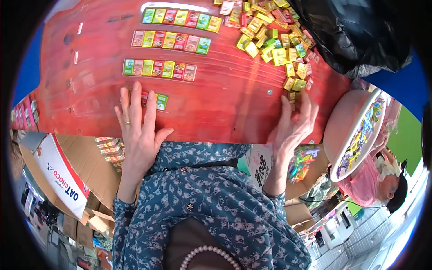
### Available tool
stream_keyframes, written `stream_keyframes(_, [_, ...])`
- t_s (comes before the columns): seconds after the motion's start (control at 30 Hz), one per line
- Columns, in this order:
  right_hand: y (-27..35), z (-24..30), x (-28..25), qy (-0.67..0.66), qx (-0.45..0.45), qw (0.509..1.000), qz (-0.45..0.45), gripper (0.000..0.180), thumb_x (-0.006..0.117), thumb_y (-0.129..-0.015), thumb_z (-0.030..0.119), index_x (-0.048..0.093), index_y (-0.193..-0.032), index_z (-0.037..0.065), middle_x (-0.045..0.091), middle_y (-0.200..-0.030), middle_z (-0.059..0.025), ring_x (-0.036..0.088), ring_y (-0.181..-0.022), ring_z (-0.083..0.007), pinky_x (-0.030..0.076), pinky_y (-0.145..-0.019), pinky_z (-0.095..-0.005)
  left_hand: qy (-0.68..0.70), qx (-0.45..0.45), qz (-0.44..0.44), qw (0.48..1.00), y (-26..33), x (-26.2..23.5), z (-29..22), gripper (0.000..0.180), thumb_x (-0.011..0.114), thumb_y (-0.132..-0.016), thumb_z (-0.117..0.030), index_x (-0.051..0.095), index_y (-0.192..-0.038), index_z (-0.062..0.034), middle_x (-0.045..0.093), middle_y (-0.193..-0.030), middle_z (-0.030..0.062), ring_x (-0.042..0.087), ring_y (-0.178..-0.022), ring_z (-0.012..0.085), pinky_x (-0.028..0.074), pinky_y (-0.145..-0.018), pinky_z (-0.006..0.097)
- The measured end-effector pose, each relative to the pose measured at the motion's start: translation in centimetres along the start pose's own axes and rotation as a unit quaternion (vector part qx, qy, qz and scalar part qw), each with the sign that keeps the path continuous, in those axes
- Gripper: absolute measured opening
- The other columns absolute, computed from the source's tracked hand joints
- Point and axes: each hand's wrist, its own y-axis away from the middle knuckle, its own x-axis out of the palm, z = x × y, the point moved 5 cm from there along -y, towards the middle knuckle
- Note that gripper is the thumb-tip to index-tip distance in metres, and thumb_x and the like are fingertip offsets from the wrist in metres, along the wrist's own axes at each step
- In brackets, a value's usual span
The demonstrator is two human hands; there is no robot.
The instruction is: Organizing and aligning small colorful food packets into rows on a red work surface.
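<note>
My left hand [138, 119] lies flat with its fingers spread over a short row of small boxes, partly hiding it. A green box [162, 102] shows at that row's right end, beside my index finger. Three longer rows of small printed boxes, in green, yellow, red and pink, lie farther up the red table: a near row [159, 69], a middle row [169, 40] and a far row [181, 18]. At the right, my right hand [297, 121] has its thumb and fingers apart around a small yellow box [292, 96] at the near end of a loose pile [265, 36].
The red table [216, 108] ends just before my body. A black plastic bag [355, 36] lies at the far right. A white tub [346, 126] of colourful wrapped pieces stands right of the table. Cardboard boxes [90, 166] sit below left. A person in pink [364, 184] is at the right.
</note>
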Motion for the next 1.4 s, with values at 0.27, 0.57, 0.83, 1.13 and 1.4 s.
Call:
stream_keyframes(0.27, [-3.7,-1.8,-0.7,-0.02,0.079,0.996,-0.03,0.043,0.077,-0.082,0.011,0.062,-0.12,0.0,0.061,-0.098,-0.0148,0.061,-0.086,-0.0266,0.05,-0.078,-0.0386,-0.009,-0.024,-0.012,1.0,-0.4,0.1,-0.8,0.085,0.076,-0.075,-0.01,0.035,-0.15,-0.0044,0.022,-0.16,0.0194,0.013,-0.149,0.0442,0.014,-0.117,0.061])
stream_keyframes(0.57, [-3.9,-3.0,-0.6,-0.115,0.043,0.988,0.091,0.028,0.073,-0.083,0.001,0.069,-0.111,-0.001,0.057,-0.095,-0.0067,0.058,-0.076,-0.0122,0.049,-0.07,-0.0263,0.042,0.014,-0.088,0.995,-0.1,-1.1,-1.4,0.059,0.072,-0.084,-0.023,0.054,-0.136,-0.0015,0.031,-0.155,0.0225,0.017,-0.146,0.0478,0.017,-0.115,0.064])
stream_keyframes(0.83, [-4.3,-2.1,-0.1,-0.105,-0.025,0.977,0.184,0.027,0.068,-0.083,-0.002,0.069,-0.11,0.0,0.058,-0.108,-0.0128,0.061,-0.082,-0.0174,0.052,-0.074,-0.029,0.051,0.026,-0.094,0.994,-0.1,-2.4,-1.7,0.045,0.072,-0.083,-0.016,0.063,-0.124,0.0004,0.039,-0.151,0.0218,0.023,-0.145,0.0482,0.02,-0.115,0.061])
stream_keyframes(1.13, [-4.8,-1.7,-0.6,0.061,-0.041,0.991,0.113,0.018,0.071,-0.085,0.011,0.071,-0.102,0.002,0.065,-0.094,-0.0095,0.065,-0.074,-0.0182,0.053,-0.067,-0.0319,0.052,-0.056,-0.19,0.979,1.4,-3.8,1.9,0.036,0.073,-0.084,-0.009,0.066,-0.117,0.0021,0.048,-0.143,0.02,0.032,-0.141,0.0458,0.028,-0.113,0.056])
stream_keyframes(1.4, [-4.8,-1.9,-0.9,-0.022,-0.066,0.995,0.077,0.013,0.073,-0.082,0.003,0.072,-0.095,0.003,0.064,-0.093,-0.0062,0.061,-0.071,-0.0131,0.052,-0.063,-0.0277,0.089,-0.049,-0.19,0.977,1.8,-3.1,1.1,0.031,0.076,-0.079,-0.008,0.07,-0.108,0.0,0.051,-0.141,0.0184,0.032,-0.141,0.0461,0.025,-0.113,0.06])
